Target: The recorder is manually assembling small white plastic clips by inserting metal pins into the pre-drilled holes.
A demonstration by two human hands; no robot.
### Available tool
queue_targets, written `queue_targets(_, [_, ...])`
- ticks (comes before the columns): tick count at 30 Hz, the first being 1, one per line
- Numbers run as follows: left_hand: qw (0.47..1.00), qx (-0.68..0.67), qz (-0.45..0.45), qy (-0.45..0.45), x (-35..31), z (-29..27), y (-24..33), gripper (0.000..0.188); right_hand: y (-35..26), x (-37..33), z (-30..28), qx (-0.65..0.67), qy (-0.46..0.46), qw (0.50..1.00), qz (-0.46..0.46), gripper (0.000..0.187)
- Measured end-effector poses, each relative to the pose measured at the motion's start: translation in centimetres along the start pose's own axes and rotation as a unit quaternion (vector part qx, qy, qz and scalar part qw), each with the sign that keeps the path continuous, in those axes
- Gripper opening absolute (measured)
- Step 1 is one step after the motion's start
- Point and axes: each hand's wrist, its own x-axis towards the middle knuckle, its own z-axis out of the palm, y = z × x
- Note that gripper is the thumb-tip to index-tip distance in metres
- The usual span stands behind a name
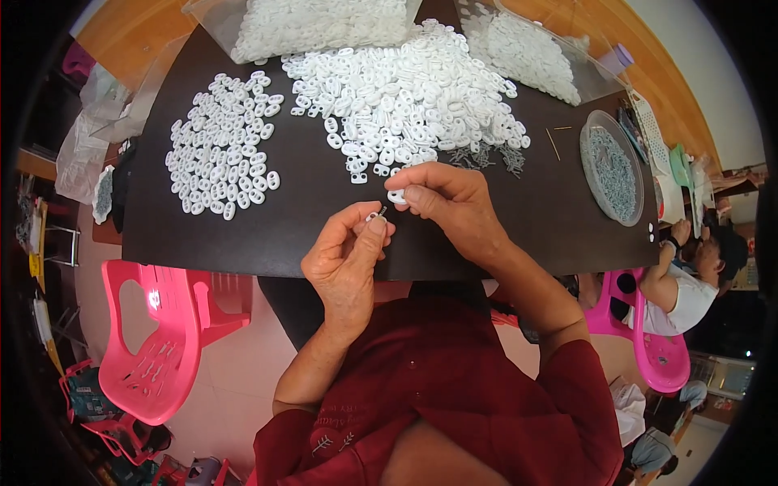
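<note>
"Where are the pieces?"
"A white oval piece [396,196] is pinched in the right grip [455,204], thumb against forefinger; the left grip [344,257] is clamped on a second white piece [372,216], mostly hidden, with a small dark part [383,211]."
"And room?"
"The near edge of the surface [539,223] lies just below both; the white pile [421,97] crowds close ahead; dark top shows rightward, toward the round tub [640,190]."
</note>
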Motion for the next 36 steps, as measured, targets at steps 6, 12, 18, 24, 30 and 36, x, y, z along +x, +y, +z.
queue_targets(6, [0.999, -0.034, -0.008, -0.005, 0.2, -0.2, 0.2, 0.016, -0.3, 0.3, -0.2, 0.024, -0.056, 0.997, 0.052, 0.017])
queue_targets(12, [0.997, -0.061, -0.034, -0.017, 0.2, 0.0, -0.1, 0.015, 0.8, 0.3, 0.3, 0.034, -0.028, 0.998, 0.041, 0.018])
queue_targets(18, [0.997, -0.059, -0.042, -0.025, 0.0, -0.3, -0.1, 0.016, 0.3, 0.0, 0.4, 0.015, -0.034, 0.999, 0.015, 0.017])
queue_targets(24, [0.999, -0.035, -0.029, -0.008, 0.1, -0.3, -0.2, 0.016, 0.4, 0.2, 0.1, 0.012, -0.035, 0.999, 0.031, 0.017])
queue_targets(30, [1.000, 0.011, -0.005, 0.004, -0.2, -0.3, -0.2, 0.020, 0.5, 0.1, 0.3, -0.045, -0.021, 0.998, -0.031, 0.016])
queue_targets(36, [1.000, 0.017, 0.021, -0.013, -0.3, -0.4, -0.3, 0.024, 0.5, 0.2, 0.3, -0.099, -0.024, 0.993, -0.066, 0.016])
